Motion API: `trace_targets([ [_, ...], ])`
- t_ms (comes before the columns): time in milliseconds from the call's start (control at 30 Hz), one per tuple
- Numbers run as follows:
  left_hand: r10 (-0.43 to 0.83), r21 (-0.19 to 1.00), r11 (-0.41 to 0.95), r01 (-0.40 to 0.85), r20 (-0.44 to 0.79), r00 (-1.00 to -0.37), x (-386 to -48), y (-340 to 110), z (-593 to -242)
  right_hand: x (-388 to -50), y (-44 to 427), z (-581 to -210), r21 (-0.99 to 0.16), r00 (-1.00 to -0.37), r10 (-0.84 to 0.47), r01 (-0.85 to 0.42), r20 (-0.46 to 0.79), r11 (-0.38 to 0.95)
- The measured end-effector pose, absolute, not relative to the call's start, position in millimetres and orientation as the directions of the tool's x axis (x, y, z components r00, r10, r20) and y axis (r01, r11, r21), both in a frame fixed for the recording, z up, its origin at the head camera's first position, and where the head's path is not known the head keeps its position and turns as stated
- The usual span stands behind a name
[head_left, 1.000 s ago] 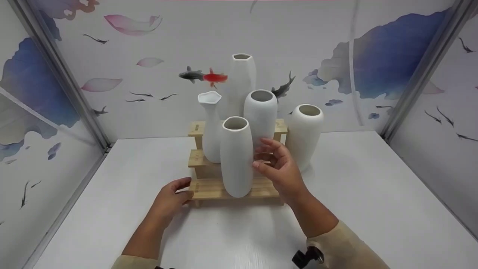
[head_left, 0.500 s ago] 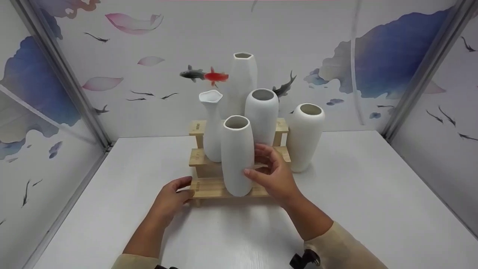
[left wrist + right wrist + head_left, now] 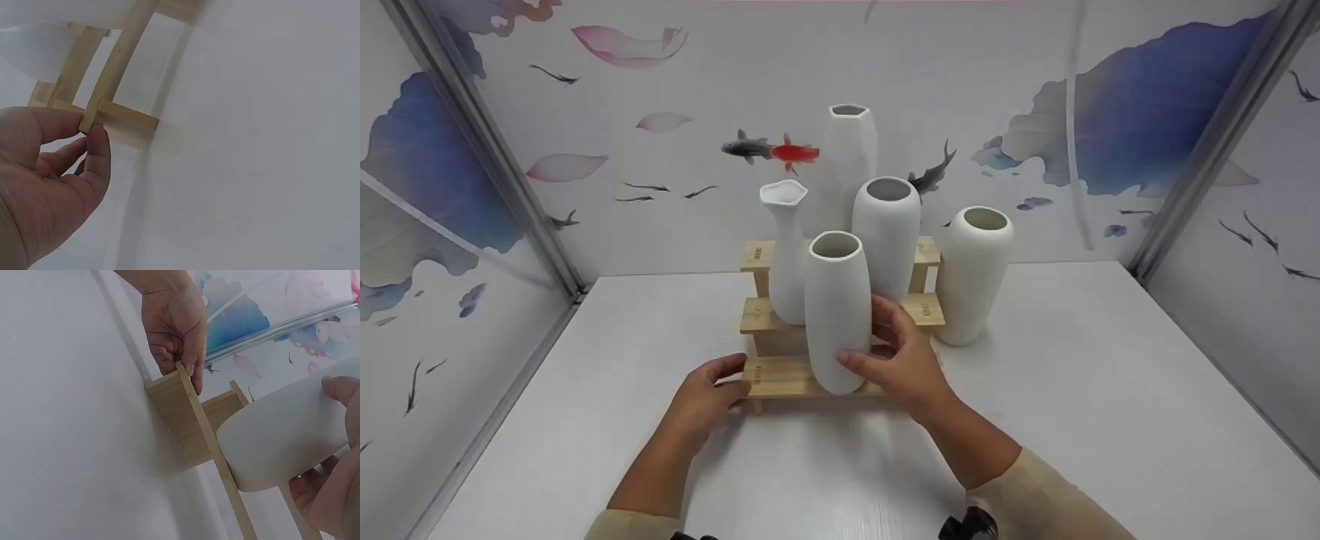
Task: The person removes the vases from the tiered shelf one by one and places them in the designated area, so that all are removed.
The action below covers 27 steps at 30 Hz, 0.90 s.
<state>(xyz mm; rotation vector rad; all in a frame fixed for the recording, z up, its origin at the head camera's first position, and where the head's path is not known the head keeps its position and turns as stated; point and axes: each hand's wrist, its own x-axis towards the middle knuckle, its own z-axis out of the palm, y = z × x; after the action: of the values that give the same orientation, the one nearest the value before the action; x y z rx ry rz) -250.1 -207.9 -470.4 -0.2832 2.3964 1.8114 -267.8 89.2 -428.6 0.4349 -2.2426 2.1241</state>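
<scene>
My left hand (image 3: 699,406) pinches the left end of the lowest step of a three-tier wooden stand (image 3: 781,377); in the left wrist view its thumb and fingers close on the board end (image 3: 90,115). Upright on that step is a white oval vase (image 3: 837,315). My right hand (image 3: 909,369) holds this vase low on its right side, thumb in front and fingers behind, partly hidden. In the right wrist view the vase's base (image 3: 247,455) meets the step. Behind it, a slim flared vase (image 3: 787,277) and a rounded vase (image 3: 887,232) stand on the middle step.
A tall faceted vase (image 3: 851,157) rises at the back of the stand. Another white vase (image 3: 975,277) stands on the white table (image 3: 1080,390) just right of the stand. Painted panels with metal corner posts (image 3: 1207,142) enclose the back and sides.
My right hand has slid down and left along the front vase, its thumb moving from the vase's right edge onto its front. The left hand stays on the stand.
</scene>
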Motion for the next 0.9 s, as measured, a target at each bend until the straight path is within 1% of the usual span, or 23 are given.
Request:
trace_targets([
  [200, -0.077, 0.939, 0.255, -0.230, -0.217, -0.973, -250.0, -207.9, -470.6, -269.5, 87.0, -434.6, -0.981, -0.962, -0.207, -0.189, 0.179, 0.033],
  [633, -0.082, 0.938, 0.250, -0.240, -0.226, -0.971, -253.3, -208.1, -472.8, -270.8, 87.2, -437.8, -0.985, -0.961, -0.222, -0.171, 0.165, 0.011],
  [900, -0.075, 0.944, 0.242, -0.225, -0.213, -0.974, -252.3, -208.5, -471.7, -271.3, 87.0, -436.3, -0.987, -0.966, -0.212, -0.159, 0.149, 0.031],
])
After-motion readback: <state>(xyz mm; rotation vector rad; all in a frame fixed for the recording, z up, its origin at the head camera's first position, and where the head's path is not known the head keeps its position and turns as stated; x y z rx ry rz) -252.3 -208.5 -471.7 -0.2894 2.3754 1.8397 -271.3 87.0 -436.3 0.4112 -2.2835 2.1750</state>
